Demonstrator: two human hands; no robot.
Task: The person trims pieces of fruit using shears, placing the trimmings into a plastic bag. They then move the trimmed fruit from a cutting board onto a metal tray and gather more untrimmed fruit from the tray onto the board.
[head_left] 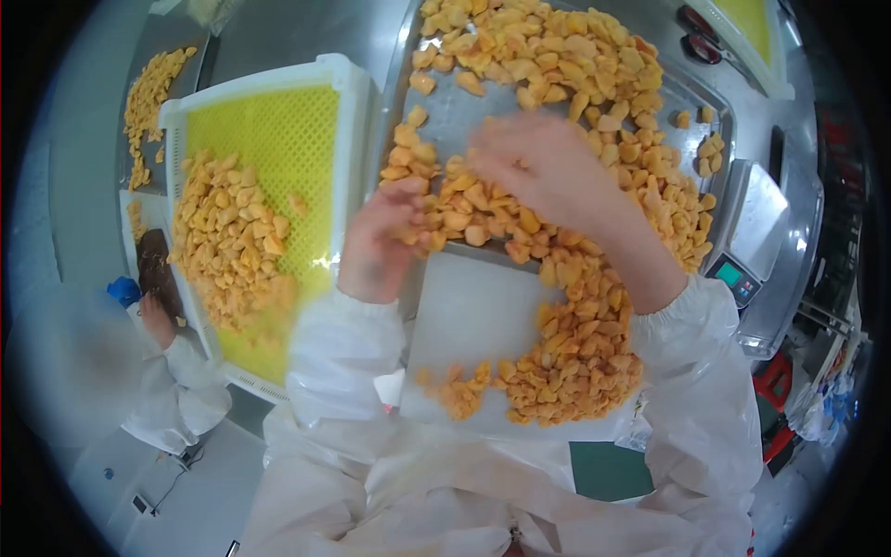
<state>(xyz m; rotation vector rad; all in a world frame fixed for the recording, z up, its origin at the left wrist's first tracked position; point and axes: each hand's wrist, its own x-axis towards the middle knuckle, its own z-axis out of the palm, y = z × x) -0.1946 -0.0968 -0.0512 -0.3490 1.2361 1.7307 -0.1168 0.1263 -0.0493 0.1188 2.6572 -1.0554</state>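
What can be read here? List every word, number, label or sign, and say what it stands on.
No text can be read anywhere in this view.
Scale display: lit green, digits too small and blurred to read.
Yellow tray: no label or mark visible.
Metal tray: no label or mark visible.

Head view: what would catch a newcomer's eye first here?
The mass of orange-yellow pieces heaped on the steel tray at centre, spilling onto the white board below. Both hands are in it: the left hand at the tray's near edge, the right hand, blurred, over the pile. At left, a yellow mesh crate holds more.
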